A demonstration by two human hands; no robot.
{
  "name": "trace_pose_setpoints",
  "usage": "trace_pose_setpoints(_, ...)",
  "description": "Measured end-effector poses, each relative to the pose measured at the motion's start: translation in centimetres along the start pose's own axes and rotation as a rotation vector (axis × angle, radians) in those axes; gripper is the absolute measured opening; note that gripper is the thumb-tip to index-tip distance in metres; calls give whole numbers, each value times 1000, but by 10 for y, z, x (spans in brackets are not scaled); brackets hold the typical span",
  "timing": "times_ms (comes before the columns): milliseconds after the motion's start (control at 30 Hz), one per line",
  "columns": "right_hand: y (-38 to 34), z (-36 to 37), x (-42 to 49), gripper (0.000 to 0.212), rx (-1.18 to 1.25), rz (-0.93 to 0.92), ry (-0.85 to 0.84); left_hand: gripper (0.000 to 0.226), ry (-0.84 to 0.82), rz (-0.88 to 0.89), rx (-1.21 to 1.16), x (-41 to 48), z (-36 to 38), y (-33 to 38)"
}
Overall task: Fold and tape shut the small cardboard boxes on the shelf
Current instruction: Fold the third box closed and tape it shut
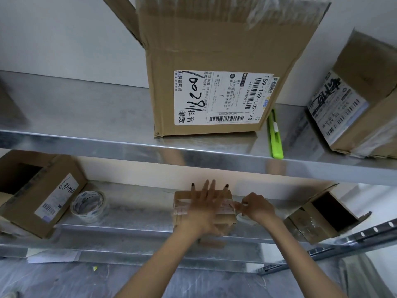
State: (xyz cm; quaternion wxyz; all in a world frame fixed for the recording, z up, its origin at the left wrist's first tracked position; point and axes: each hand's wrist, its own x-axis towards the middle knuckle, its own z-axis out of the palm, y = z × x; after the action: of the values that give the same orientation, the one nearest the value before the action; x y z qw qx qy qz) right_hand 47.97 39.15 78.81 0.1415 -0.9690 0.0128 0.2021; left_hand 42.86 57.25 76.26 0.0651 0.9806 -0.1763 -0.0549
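Left hand (206,204), fingers straight and spread, presses down on small brown cardboard box (180,220) at lower centre, steadying flaps. Right hand (257,206) pinches clear tape strip (227,206), pulling it taut across top.

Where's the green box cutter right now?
In the head view the green box cutter lies on the upper shelf, right of centre, just right of the large open box, its near end at the shelf's front edge.

Matt brown cardboard box (182,220); glossy clear tape (225,206); shiny metal shelf (137,214).
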Motion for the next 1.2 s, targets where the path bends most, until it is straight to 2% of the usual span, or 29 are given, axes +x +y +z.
trace_pose_setpoints(67, 1, -3, -3, 40, 99, -25, -54, 110, -37, -44, -20, 12, -2, 6)
trace_pose_setpoints(133, 3, -17, -14, 40, 235, -110, -88, 106, 1, -92, -119, 13, -7, -5)
trace_pose_setpoints(233, 10, -43, -32, 48, 423, -235, -98, 105, 26, -60, -293, 0, -18, -34)
trace_pose_setpoints(333, -1, -63, -53, 46, 643, -418, 15, 108, 108, -5, -528, -12, -25, -42)
trace_pose_setpoints(400, -13, -77, -55, 44, 689, -365, 85, 110, 157, 10, -587, -15, -21, -37)
trace_pose_setpoints(433, -20, -85, -56, 38, 651, -309, 87, 110, 170, 7, -597, -16, -18, -35)
trace_pose_setpoints(500, -23, -100, -56, 29, 304, -175, 84, 110, 205, -32, -650, -19, -13, -33)
trace_pose_setpoints(567, -15, -104, -50, 40, -49, -111, 177, 110, 252, -52, -722, -22, -9, -33)
trace_pose_setpoints(600, -13, -101, -48, 46, -127, -133, 234, 110, 279, -52, -749, -25, -7, -34)
trace_pose_setpoints(767, -14, -62, -28, 54, -220, -200, 274, 114, 346, -89, -825, -32, 3, -37)
trace_pose_setpoints(900, -14, -43, -20, 54, -164, -193, 322, 116, 326, -114, -826, -34, 2, -37)
trace_pose_setpoints(1067, -15, -32, -21, 52, -204, -154, 257, 115, 318, -94, -772, -34, 1, -34)
trace_pose_setpoints(1133, -17, -28, -22, 52, -198, -148, 258, 110, 300, -85, -791, -35, -8, -33)
trace_pose_setpoints(1200, -21, -28, -24, 53, -192, -148, 264, 95, 220, -150, -937, -36, -24, -30)
